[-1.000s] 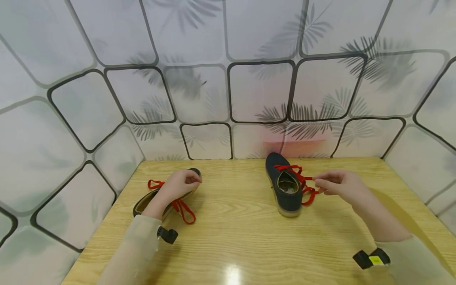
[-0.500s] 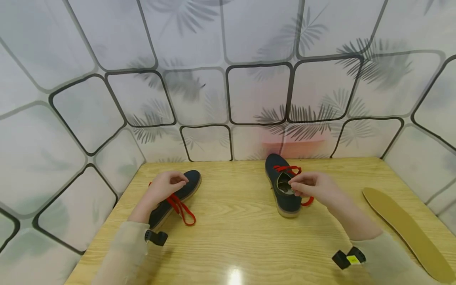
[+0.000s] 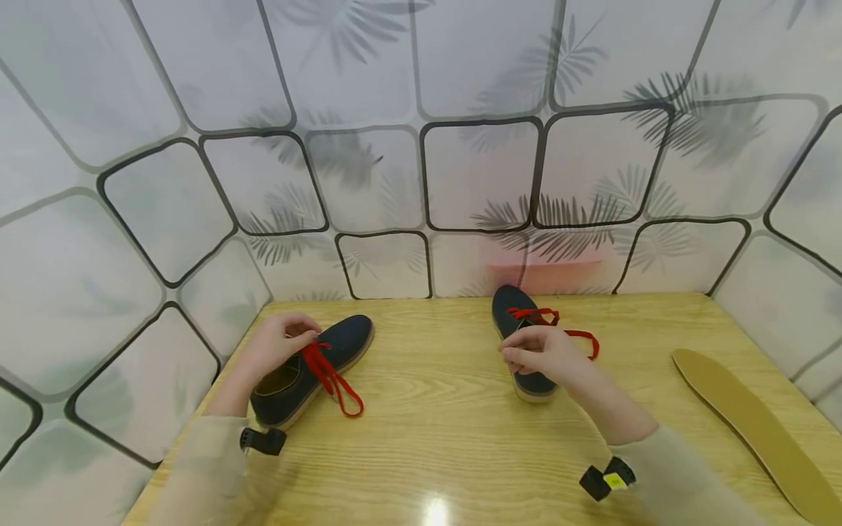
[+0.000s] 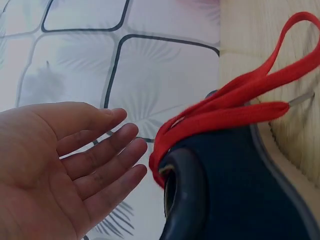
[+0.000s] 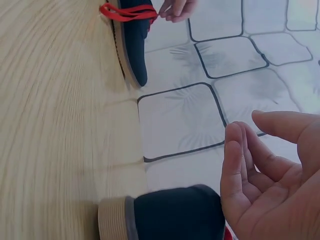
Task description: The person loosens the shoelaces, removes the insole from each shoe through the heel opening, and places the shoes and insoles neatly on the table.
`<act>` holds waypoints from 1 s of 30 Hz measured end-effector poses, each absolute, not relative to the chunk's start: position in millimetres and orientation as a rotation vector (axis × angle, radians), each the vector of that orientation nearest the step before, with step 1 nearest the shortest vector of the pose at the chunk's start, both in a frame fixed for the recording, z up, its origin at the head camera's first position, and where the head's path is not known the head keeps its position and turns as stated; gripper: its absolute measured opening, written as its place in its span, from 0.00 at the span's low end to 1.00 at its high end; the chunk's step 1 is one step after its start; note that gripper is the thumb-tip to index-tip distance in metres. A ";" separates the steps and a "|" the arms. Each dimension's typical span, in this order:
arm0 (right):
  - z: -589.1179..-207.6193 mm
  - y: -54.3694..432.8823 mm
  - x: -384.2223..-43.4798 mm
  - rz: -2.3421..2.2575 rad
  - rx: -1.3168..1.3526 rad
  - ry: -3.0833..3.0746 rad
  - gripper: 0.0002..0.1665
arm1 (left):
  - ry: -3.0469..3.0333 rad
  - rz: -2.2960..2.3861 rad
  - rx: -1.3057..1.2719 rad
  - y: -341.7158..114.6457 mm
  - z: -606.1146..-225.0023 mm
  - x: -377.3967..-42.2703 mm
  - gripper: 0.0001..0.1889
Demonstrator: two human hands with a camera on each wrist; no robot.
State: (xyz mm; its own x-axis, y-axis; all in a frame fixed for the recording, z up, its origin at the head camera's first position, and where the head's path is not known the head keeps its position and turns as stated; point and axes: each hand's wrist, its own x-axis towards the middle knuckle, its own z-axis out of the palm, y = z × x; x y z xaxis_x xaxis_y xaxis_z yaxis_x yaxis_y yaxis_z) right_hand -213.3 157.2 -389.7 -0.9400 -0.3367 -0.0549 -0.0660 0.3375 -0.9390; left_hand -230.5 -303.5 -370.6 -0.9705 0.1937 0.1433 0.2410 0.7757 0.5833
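Two navy shoes with red laces stand on the table. My left hand (image 3: pixel 279 343) hovers over the collar of the left shoe (image 3: pixel 349 342), fingers relaxed and nothing in them. In the left wrist view, the red lace (image 4: pixel 220 120) hangs in a loop over that shoe's side, just beyond the fingertips (image 4: pixel 131 131). Above the heel end of the right shoe (image 3: pixel 511 301) is my right hand (image 3: pixel 546 354), hiding most of its opening. In the right wrist view, its bent fingers (image 5: pixel 232 150) and thumb stay apart, holding nothing. One red lace loop (image 3: pixel 585 336) sticks out to the right.
A tan insole (image 3: pixel 756 427) lies at the right side of the wooden table (image 3: pixel 427 424). A patterned cloth wall (image 3: pixel 480 175) rises right behind the table's back edge and along both sides.
My left hand has moved left, back from the shoe's toe to its collar. The right hand has let go of the red lace and moved left over the right shoe, uncovering the insole.
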 end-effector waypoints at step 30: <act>-412.4 51.7 -222.1 -1.656 -0.522 2.222 0.13 | -2.919 -0.824 -0.245 -358.1 -368.7 -202.5 0.09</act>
State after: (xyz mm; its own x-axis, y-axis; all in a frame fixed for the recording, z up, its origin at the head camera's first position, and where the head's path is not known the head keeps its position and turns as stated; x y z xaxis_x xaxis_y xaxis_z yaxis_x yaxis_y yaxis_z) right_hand -222.1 51.7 -412.4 -0.8820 -0.4697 -0.0370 -0.0989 0.2614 -0.9602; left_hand -202.5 -358.1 -368.7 -0.9822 0.1272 0.1384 0.1808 0.8408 0.5103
